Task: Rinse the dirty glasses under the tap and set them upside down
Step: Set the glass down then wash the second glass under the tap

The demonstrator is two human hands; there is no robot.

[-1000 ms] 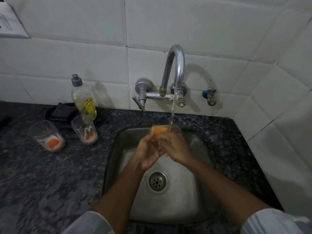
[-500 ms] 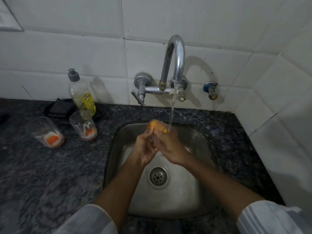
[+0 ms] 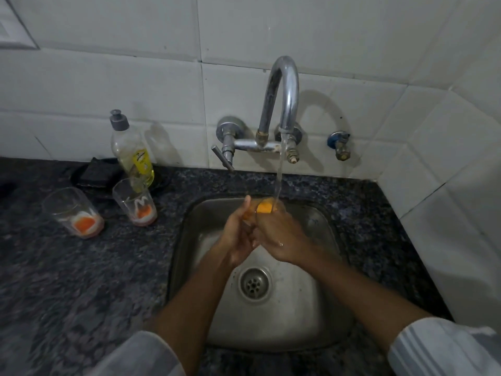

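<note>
Both hands hold one clear glass with orange liquid in it over the steel sink. Water runs from the chrome tap into the glass's mouth. My right hand wraps the glass from the right. My left hand presses against its left side, thumb up; most of the glass is hidden by the fingers. Two more dirty glasses stand upright on the dark counter left of the sink: one further left, one nearer, both with orange dregs.
A dish-soap bottle stands behind the nearer glass, beside a dark scrub pad. A lever handle sticks out left of the tap, a small blue valve right of it. White tiled walls close in behind and right. Granite counter spreads left.
The glass has shifted slightly so the stream falls into its mouth, and my left thumb has lifted. The view has moved a little.
</note>
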